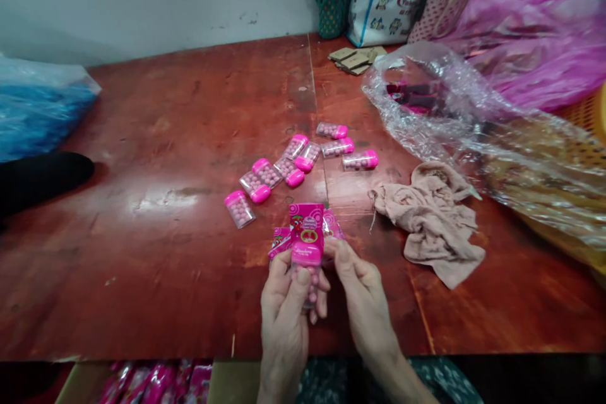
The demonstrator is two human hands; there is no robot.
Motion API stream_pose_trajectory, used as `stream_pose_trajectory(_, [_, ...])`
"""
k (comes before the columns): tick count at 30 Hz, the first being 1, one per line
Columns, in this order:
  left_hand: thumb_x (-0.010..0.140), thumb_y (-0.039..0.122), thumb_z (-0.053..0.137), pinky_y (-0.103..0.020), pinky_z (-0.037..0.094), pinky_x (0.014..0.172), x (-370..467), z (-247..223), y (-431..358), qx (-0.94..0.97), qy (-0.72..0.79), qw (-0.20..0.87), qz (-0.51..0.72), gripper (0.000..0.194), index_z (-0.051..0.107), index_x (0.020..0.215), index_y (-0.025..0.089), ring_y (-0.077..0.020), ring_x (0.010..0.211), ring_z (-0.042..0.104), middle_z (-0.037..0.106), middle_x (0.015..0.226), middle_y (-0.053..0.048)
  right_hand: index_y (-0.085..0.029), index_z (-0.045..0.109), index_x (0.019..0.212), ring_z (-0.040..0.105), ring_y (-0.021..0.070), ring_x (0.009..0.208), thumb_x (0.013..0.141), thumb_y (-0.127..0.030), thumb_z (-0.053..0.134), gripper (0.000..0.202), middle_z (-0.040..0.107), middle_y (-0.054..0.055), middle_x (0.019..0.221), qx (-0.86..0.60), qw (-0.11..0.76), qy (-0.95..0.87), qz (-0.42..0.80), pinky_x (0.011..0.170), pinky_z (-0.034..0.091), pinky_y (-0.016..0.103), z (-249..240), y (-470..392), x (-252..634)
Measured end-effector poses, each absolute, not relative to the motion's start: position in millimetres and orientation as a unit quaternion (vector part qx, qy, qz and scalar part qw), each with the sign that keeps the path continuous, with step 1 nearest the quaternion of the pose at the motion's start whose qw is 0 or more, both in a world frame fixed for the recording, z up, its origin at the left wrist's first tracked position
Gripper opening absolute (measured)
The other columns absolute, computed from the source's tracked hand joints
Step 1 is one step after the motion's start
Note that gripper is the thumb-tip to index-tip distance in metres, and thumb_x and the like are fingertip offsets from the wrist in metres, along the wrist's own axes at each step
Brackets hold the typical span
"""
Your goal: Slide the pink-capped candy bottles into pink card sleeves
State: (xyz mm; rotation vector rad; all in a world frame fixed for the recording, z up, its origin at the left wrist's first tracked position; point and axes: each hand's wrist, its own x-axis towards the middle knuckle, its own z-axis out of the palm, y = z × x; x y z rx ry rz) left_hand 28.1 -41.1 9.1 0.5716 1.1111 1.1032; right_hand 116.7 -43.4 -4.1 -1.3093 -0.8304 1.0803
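My left hand [286,312] is closed around a small clear container [307,271] of pink balls with a pink cap. A pink printed packet [307,218] stands up just behind that cap. My right hand [362,293] is beside it on the right, its thumb and forefinger pressed together at the edge of a pink packet [332,227]; how firmly it grips is hard to see. Another pink packet [279,240] lies to the left of the held container. Beyond the hands, several similar containers [267,173] lie scattered on the red-brown table [165,252].
A crumpled beige cloth [430,221] lies at right, near clear plastic wrapping [473,113] and a pink bag [540,31]. Cardboard pieces [355,60] sit at the back. A blue-filled bag [42,107] is at left. Below the front edge, a box holds pink packets [158,382].
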Motion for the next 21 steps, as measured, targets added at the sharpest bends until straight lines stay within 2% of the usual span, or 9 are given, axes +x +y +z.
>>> stream_pose_trajectory(1, [0.079,0.028,0.058,-0.015,0.032,0.038,27.5,9.1,-40.1,0.255,0.487,0.68,0.485,0.014,0.054,0.085,0.017,-0.0054,0.042,0.044,0.056,0.06,0.001,-0.017,0.065,0.078,0.06,0.0156,0.072,0.091,-0.036,0.042,0.033,0.062,0.003,0.072,-0.551,0.582,-0.355,0.482,0.07,0.052,0.028,-2.4,-40.6,121.2])
stream_pose_trajectory(3, [0.079,0.029,0.059,-0.015,0.032,0.036,26.7,8.6,-39.2,0.251,0.479,0.694,0.475,0.015,0.054,0.085,0.016,-0.0053,0.04,0.043,0.056,0.059,0.001,-0.016,0.064,0.069,0.06,0.0157,0.072,0.089,-0.039,0.046,0.035,0.062,0.004,0.075,-0.527,0.563,-0.358,0.526,0.07,0.052,0.029,1.3,-36.3,126.3])
stream_pose_trajectory(6, [0.078,0.029,0.06,-0.015,0.032,0.036,26.6,7.9,-41.2,0.244,0.481,0.701,0.467,0.018,0.055,0.089,0.016,-0.0053,0.04,0.043,0.053,0.057,0.002,-0.016,0.06,0.058,0.055,0.0104,0.051,0.083,-0.04,0.055,0.036,0.057,0.001,0.068,-0.524,0.551,-0.343,0.551,0.05,0.05,0.022,4.6,-36.7,120.9])
stream_pose_trajectory(9, [0.078,0.029,0.061,-0.015,0.033,0.038,28.6,9.6,-45.9,0.258,0.504,0.671,0.479,0.018,0.054,0.09,0.018,-0.0059,0.042,0.044,0.05,0.055,0.004,-0.015,0.06,0.059,0.042,0.0034,0.037,0.083,-0.038,0.055,0.034,0.05,-0.002,0.066,-0.533,0.567,-0.281,0.562,0.032,0.036,0.017,4.1,-43.9,105.8])
stream_pose_trajectory(14, [0.077,0.027,0.062,-0.015,0.032,0.039,31.3,13.0,-48.5,0.263,0.532,0.633,0.497,0.024,0.052,0.098,0.021,-0.0056,0.042,0.043,0.047,0.054,0.006,-0.014,0.061,0.06,0.039,0.0019,0.038,0.082,-0.037,0.058,0.032,0.046,-0.004,0.061,-0.52,0.589,-0.228,0.575,0.032,0.033,0.013,1.3,-51.6,94.6])
stream_pose_trajectory(17, [0.079,0.027,0.059,-0.016,0.032,0.038,29.8,10.1,-44.2,0.275,0.504,0.664,0.48,0.017,0.052,0.092,0.019,-0.0058,0.042,0.044,0.048,0.054,0.005,-0.014,0.06,0.065,0.041,0.0037,0.038,0.082,-0.037,0.058,0.029,0.047,-0.005,0.054,-0.495,0.572,-0.227,0.614,0.035,0.037,0.015,1.6,-48.6,103.5])
stream_pose_trajectory(21, [0.075,0.025,0.064,-0.015,0.03,0.035,26.7,2.0,-39.5,0.298,0.506,0.67,0.455,0.017,0.051,0.084,0.019,-0.0058,0.038,0.045,0.049,0.051,0.007,-0.015,0.06,0.079,0.048,0.0069,0.038,0.077,-0.037,0.065,0.023,0.056,-0.004,0.054,-0.477,0.546,-0.225,0.651,0.036,0.042,0.017,3.2,-41.5,119.2])
